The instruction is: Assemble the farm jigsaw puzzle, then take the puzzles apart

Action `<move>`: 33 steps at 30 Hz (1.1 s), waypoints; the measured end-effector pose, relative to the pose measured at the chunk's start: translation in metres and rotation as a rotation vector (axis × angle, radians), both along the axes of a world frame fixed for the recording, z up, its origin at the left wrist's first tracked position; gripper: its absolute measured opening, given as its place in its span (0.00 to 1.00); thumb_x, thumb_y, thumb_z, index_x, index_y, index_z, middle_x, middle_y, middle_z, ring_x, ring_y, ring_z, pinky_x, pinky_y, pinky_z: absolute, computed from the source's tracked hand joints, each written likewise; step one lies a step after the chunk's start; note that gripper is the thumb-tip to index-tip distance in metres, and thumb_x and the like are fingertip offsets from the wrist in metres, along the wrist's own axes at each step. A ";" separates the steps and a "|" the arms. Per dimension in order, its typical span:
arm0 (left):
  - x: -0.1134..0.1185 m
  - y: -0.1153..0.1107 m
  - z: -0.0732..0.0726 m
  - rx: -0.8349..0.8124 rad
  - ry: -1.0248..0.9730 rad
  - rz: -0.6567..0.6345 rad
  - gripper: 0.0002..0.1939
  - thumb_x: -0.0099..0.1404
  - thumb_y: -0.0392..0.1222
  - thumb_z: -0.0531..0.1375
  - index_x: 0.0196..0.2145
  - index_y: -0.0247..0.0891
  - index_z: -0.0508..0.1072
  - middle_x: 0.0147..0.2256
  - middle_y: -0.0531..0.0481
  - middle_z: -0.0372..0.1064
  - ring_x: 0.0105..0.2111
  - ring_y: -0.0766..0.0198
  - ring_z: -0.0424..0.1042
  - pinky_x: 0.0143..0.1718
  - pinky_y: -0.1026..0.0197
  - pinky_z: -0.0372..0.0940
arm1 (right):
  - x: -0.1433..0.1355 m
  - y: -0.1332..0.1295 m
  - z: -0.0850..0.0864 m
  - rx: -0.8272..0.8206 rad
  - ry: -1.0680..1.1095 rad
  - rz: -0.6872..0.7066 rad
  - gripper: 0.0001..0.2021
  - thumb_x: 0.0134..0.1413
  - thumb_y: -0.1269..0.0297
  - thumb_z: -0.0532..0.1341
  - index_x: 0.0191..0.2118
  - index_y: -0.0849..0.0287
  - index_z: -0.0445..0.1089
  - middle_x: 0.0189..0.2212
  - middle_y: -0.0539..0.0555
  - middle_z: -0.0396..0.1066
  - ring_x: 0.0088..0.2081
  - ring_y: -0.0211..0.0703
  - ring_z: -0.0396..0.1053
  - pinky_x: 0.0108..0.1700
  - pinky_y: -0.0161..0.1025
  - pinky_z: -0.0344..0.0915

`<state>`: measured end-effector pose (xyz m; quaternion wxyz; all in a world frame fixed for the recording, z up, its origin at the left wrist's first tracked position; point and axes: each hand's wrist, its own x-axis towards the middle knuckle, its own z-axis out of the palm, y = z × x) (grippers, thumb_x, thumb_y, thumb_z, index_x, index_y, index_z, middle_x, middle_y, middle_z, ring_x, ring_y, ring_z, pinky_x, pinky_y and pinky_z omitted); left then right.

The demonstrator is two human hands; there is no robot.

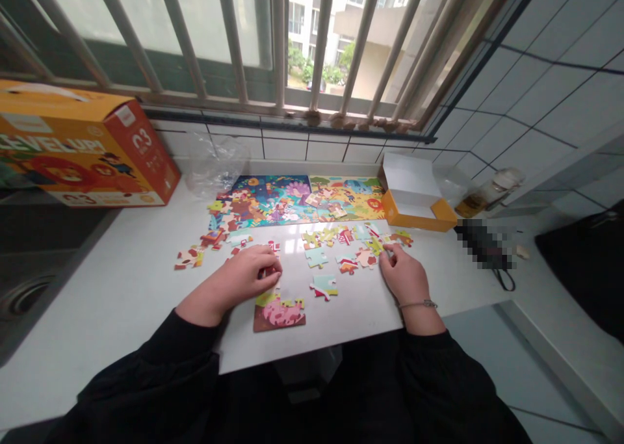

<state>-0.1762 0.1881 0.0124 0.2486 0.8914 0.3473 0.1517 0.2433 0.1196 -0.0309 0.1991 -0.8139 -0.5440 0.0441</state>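
Note:
My left hand (256,270) is above the left side of a partly joined puzzle with a pink pig (283,314), its fingers curled together; what they hold, if anything, is hidden. My right hand (403,274) rests at the right end of the loose pieces, fingertips pinched at a green piece (374,246). Between the hands lie a pale blue piece (316,257), a red and white roof piece (347,264) and, nearer me, a blue piece with a red edge (324,287). More loose pieces (189,257) lie left of my left hand.
Two picture puzzles (273,200) lie along the back wall. An open yellow box (420,213) stands at the back right, a large orange box (92,151) at the left. Clear plastic wrap (214,164), a bottle (490,194) and a blurred dark object (482,244) are also there.

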 end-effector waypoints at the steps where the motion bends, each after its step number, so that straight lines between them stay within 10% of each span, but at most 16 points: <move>1: 0.000 -0.001 0.001 0.003 0.005 0.001 0.11 0.75 0.43 0.60 0.38 0.41 0.82 0.41 0.45 0.77 0.45 0.53 0.77 0.49 0.53 0.68 | -0.002 0.000 0.000 0.002 -0.007 0.003 0.17 0.72 0.57 0.62 0.59 0.54 0.82 0.30 0.52 0.78 0.32 0.47 0.73 0.35 0.40 0.56; 10: -0.005 0.004 -0.005 0.114 -0.016 0.289 0.12 0.74 0.46 0.60 0.37 0.40 0.80 0.42 0.43 0.76 0.45 0.51 0.76 0.50 0.51 0.70 | -0.003 -0.002 -0.002 0.078 0.038 0.029 0.13 0.69 0.58 0.63 0.49 0.55 0.83 0.30 0.53 0.78 0.33 0.49 0.73 0.38 0.42 0.61; 19: -0.010 0.009 -0.010 0.114 0.037 0.323 0.12 0.74 0.48 0.59 0.36 0.41 0.78 0.41 0.42 0.76 0.45 0.48 0.75 0.49 0.48 0.69 | 0.003 0.002 -0.014 0.164 -0.153 -0.067 0.23 0.70 0.68 0.55 0.64 0.65 0.76 0.67 0.70 0.75 0.66 0.62 0.69 0.68 0.56 0.64; 33: -0.009 0.009 -0.011 0.104 0.037 0.325 0.11 0.74 0.47 0.60 0.35 0.41 0.76 0.40 0.42 0.75 0.43 0.48 0.75 0.47 0.49 0.67 | 0.002 0.001 -0.010 0.083 -0.158 -0.086 0.13 0.71 0.62 0.61 0.52 0.62 0.79 0.52 0.68 0.79 0.54 0.63 0.73 0.57 0.53 0.67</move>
